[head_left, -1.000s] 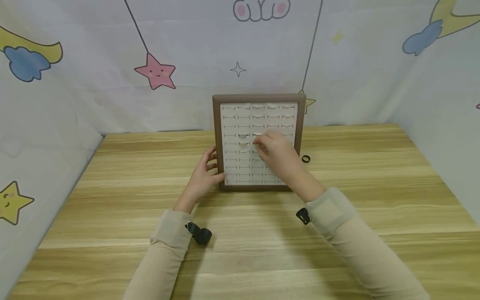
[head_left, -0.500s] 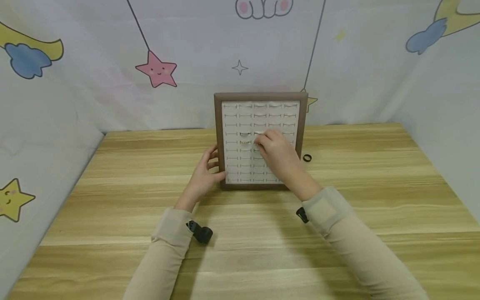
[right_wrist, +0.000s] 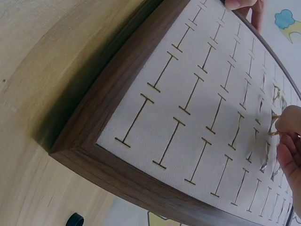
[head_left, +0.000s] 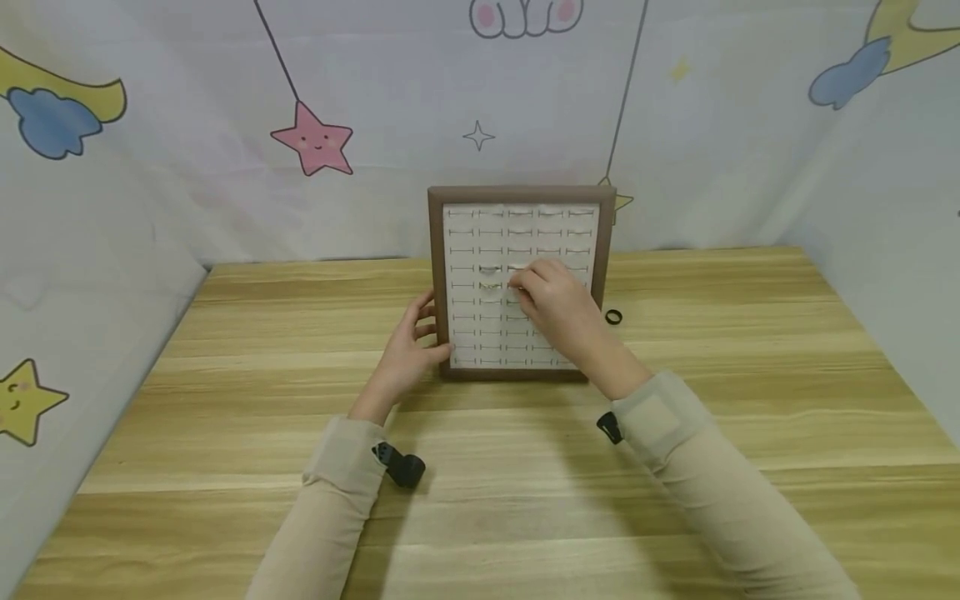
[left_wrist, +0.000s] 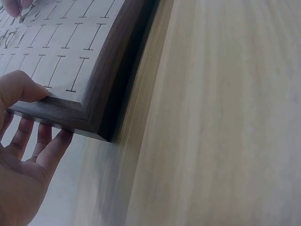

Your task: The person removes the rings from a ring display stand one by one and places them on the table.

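Observation:
A brown-framed ring display board (head_left: pixel 517 193) stands upright on the table, its white face cut with rows of slots. My left hand (head_left: pixel 407 354) grips its left edge, thumb on the front and fingers around behind, as the left wrist view confirms. The right hand (head_left: pixel 558 312) is at the middle of the board, thumb and forefinger pinching a gold-coloured ring (right_wrist: pixel 273 127) at a slot. How deep that ring sits is hidden by the fingers. Left of those fingertips, a silver-looking ring (head_left: pixel 490 269) sits in a slot, with a gold chain-like ring (head_left: pixel 490 287) just below.
A black ring (head_left: pixel 613 317) lies on the wooden table (head_left: pixel 480 517), right of the board. Behind hangs a pale curtain (head_left: pixel 390 83) printed with stars and clouds. Both wrists carry small black cameras, the left one (head_left: pixel 401 467) close above the table.

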`<state>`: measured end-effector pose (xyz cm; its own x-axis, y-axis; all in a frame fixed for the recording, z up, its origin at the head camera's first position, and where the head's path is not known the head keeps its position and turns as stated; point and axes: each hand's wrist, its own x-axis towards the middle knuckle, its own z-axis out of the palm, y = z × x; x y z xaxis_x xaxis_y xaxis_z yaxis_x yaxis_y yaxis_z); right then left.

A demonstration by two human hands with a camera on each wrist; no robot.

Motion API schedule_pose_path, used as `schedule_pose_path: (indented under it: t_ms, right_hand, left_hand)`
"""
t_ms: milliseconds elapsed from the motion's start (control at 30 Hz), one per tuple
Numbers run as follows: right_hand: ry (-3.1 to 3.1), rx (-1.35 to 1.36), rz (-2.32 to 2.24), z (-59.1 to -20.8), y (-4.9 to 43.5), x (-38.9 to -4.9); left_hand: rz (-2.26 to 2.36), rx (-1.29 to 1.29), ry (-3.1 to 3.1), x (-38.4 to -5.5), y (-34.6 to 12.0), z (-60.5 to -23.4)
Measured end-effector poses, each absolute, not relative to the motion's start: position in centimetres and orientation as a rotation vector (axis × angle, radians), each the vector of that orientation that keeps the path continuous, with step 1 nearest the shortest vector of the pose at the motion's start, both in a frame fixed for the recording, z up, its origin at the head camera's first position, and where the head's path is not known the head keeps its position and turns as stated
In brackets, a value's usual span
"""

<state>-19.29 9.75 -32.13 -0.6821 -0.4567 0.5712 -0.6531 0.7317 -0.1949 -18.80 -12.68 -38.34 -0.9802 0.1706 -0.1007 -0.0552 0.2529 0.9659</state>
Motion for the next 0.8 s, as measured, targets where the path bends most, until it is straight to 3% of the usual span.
schedule_pose_path:
  t_ms: [367,600,800]
  right_hand:
    - [-2.431,0.736,0.896,-30.8,10.8,-19.3]
    - [-2.406,0.413,1.505,-29.2,12.5,-19.8]
    - [-2.262,0.178,1.706,-28.4,15.3,-20.5]
  left_hand:
    - [1.808,0.082,2.332,-18.9,-12.6,-38.3]
    - [1.812,0.082,2.331,-18.9,-12.5,-38.2]
    - [1.791,0.072,2.339,-19.0,-12.3,-38.1]
